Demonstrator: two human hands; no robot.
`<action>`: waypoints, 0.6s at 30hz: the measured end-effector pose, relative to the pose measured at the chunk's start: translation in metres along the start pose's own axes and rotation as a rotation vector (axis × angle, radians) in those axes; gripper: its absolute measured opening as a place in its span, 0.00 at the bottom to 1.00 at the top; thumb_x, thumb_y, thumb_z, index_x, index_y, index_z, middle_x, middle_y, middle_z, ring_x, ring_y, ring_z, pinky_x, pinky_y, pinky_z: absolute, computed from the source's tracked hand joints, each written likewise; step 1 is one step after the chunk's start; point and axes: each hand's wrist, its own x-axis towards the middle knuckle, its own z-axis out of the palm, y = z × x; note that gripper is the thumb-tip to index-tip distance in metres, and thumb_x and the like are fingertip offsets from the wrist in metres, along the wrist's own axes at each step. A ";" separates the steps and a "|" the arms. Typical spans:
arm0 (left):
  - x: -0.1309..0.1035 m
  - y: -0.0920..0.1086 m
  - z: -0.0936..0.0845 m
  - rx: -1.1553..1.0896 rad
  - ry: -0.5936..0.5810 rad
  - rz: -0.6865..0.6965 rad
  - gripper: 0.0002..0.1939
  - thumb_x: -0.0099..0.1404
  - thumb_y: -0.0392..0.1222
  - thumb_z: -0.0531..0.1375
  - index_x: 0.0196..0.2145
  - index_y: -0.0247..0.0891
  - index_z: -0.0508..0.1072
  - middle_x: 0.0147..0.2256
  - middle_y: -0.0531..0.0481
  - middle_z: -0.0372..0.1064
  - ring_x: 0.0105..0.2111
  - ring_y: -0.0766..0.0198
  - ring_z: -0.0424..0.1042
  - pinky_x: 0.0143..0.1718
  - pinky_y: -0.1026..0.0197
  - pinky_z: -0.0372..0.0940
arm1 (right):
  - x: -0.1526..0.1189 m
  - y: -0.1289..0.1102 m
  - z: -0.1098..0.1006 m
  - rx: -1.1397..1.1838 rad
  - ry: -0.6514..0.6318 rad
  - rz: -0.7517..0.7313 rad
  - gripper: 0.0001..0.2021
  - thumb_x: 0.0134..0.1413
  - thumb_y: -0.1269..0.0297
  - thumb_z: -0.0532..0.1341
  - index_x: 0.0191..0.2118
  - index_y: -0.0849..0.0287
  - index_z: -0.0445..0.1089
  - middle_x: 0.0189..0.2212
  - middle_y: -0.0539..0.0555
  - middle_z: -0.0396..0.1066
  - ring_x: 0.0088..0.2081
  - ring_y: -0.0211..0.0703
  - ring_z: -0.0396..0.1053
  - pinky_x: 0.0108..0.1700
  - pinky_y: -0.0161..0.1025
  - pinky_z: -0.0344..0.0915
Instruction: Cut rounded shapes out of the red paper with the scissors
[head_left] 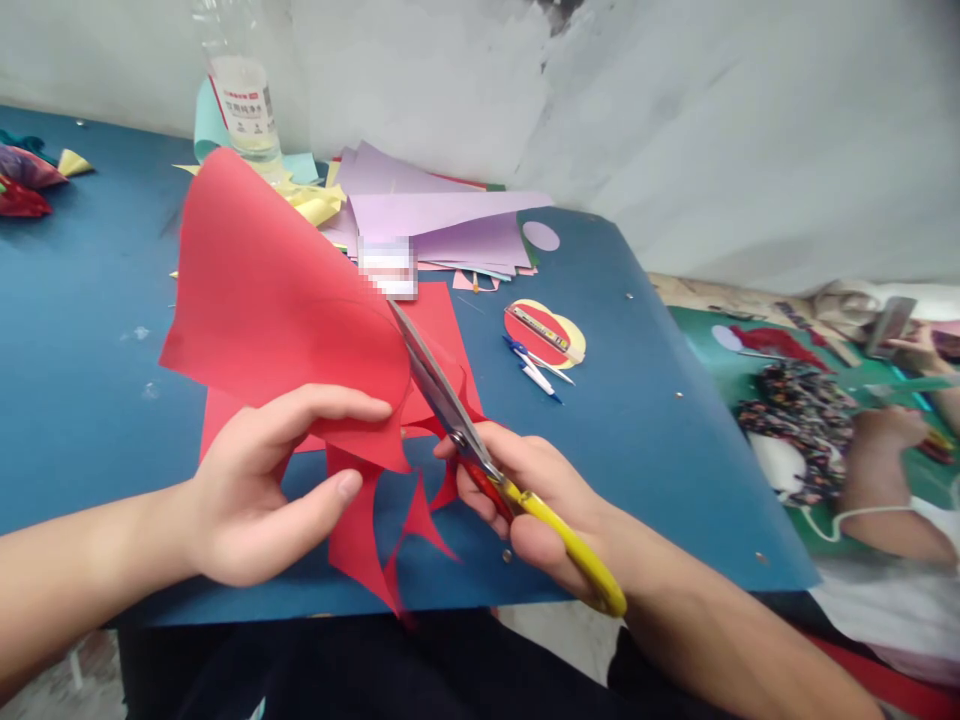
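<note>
A large sheet of red paper (262, 280) is raised and curved above the table. My left hand (262, 490) holds it at its lower edge; the index finger lies on the paper, the thumb stands apart below, and the other fingers are hidden. In my right hand (540, 490) are scissors (450, 410) with yellow and red handles, their long blades pointing up and left against the sheet's cut edge. The blades look nearly closed. Jagged red paper scraps (424, 515) hang or lie below the blades, and another red sheet (442, 310) is underneath.
Purple paper sheets (442, 215) are piled by the wall, near a water bottle (244, 105). Red and yellow paper cutouts (547, 333) and pens (536, 370) lie to the right. On a green table at far right is another person's arm (881, 480).
</note>
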 end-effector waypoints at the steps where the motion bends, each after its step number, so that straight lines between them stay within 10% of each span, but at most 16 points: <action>1: 0.001 0.000 0.000 -0.002 -0.002 0.003 0.28 0.70 0.30 0.69 0.65 0.45 0.78 0.55 0.48 0.85 0.52 0.57 0.87 0.55 0.63 0.82 | -0.001 0.001 -0.001 -0.001 -0.015 0.011 0.43 0.63 0.18 0.63 0.58 0.57 0.73 0.31 0.47 0.67 0.27 0.38 0.61 0.24 0.34 0.61; 18: 0.005 0.002 0.001 0.040 -0.003 0.054 0.23 0.71 0.29 0.68 0.61 0.42 0.79 0.52 0.51 0.86 0.49 0.68 0.87 0.55 0.75 0.78 | 0.002 -0.007 0.002 -0.030 0.020 -0.031 0.46 0.62 0.17 0.62 0.59 0.60 0.74 0.32 0.47 0.67 0.26 0.35 0.59 0.25 0.34 0.59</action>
